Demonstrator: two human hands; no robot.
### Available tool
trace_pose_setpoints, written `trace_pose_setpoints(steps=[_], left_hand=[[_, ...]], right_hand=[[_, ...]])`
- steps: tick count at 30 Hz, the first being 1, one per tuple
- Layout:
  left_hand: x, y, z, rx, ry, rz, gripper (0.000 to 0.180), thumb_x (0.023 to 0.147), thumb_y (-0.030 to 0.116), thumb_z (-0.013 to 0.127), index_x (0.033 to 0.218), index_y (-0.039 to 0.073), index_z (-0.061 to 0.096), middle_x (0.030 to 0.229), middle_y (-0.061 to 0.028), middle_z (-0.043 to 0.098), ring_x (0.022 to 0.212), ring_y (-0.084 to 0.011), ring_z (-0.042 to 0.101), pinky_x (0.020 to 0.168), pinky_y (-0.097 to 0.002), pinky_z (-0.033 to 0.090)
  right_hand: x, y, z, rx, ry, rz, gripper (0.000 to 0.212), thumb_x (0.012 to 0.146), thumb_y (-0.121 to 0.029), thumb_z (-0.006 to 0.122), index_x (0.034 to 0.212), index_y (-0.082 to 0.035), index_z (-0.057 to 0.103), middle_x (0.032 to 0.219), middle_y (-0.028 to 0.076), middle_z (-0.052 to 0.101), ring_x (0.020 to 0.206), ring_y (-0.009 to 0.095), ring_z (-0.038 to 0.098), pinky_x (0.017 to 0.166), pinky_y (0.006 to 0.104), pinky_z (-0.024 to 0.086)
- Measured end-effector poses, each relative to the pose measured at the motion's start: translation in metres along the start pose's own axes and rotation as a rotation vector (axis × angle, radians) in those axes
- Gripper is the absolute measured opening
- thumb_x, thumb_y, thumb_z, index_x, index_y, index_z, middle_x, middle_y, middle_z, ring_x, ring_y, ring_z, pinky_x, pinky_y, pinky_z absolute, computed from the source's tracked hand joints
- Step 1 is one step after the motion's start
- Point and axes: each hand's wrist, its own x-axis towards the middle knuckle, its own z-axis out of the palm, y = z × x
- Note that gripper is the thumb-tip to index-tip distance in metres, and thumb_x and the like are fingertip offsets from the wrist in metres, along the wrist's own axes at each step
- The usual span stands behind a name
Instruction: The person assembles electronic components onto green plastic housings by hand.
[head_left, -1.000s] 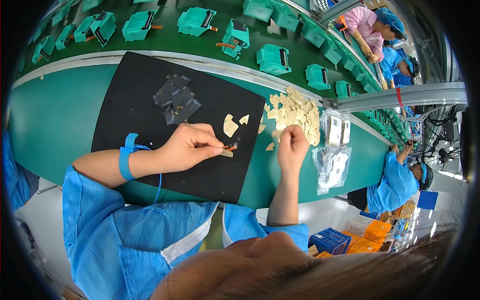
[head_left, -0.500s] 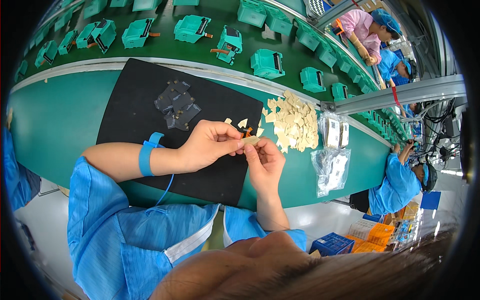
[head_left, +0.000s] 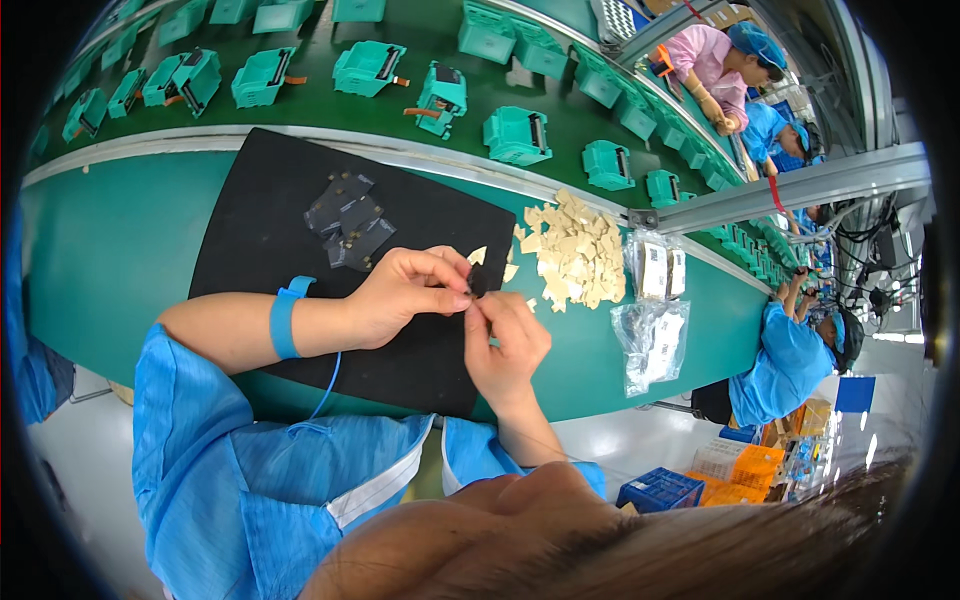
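My left hand [head_left: 405, 295], with a blue strap [head_left: 284, 318] round its wrist, is closed with thumb and forefinger pinching a small black part [head_left: 478, 280]. The fingertips of my right hand [head_left: 508, 345] are pinched together at the lower end of that same part. Its exact kind is too small and too covered to make out. Both hands are over the right side of a black mat [head_left: 250, 250]. Flat dark pieces [head_left: 350, 222] lie in a loose cluster farther back on the mat. Just right of the mat is a heap of cream-coloured cut pieces [head_left: 575, 250].
Clear plastic bags [head_left: 650, 335] and wrapped packs [head_left: 655, 270] lie right of the heap. Beyond the bench's metal edge, a green conveyor [head_left: 300, 115] carries several teal housings [head_left: 517, 135]. A metal beam [head_left: 800, 190] crosses at right. Co-workers [head_left: 785, 350] sit along the line.
Half a second ago a cream piece and an orange strip showed at my fingertips; now a black part shows there. My right hand has shifted left and a little nearer. The view has shifted slightly.
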Motion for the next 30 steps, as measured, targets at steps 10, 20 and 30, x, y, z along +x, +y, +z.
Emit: trace_pose_setpoints(steps=[10, 20, 30], left_hand=[[-0.006, 0.003, -0.002, 0.138, -0.074, 0.045, 0.011, 0.072, -0.008, 0.066, 0.078, 0.0, 0.067, 0.095, -0.0046, 0.053, 0.088, -0.0126, 0.052, 0.074, -0.0239, 0.045], [-0.006, -0.004, -0.005, -0.034, -0.023, -0.056, 0.01, 0.075, -0.008, 0.063, 0.08, 0.0, 0.066, 0.1, -0.0062, 0.053, 0.08, -0.0131, 0.057, 0.07, -0.0241, 0.048], [-0.006, -0.003, -0.006, -0.008, -0.048, -0.012, 0.012, 0.073, -0.01, 0.062, 0.08, 0.0, 0.066, 0.097, -0.0069, 0.054, 0.082, -0.0141, 0.057, 0.071, -0.0247, 0.049]], right_hand=[[-0.002, 0.001, 0.004, 0.111, 0.046, -0.032, 0.014, 0.066, 0.01, 0.062, 0.077, 0.003, 0.058, 0.065, 0.008, 0.057, 0.05, 0.016, 0.054, 0.044, 0.0241, 0.043], [-0.002, 0.003, 0.002, 0.14, -0.008, -0.082, 0.02, 0.065, 0.011, 0.062, 0.084, 0.003, 0.062, 0.07, 0.009, 0.06, 0.055, 0.017, 0.058, 0.046, 0.0247, 0.046], [-0.001, 0.0, 0.003, 0.116, 0.0, -0.073, 0.019, 0.064, 0.009, 0.063, 0.081, 0.002, 0.061, 0.068, 0.009, 0.059, 0.056, 0.022, 0.059, 0.049, 0.0291, 0.047]])
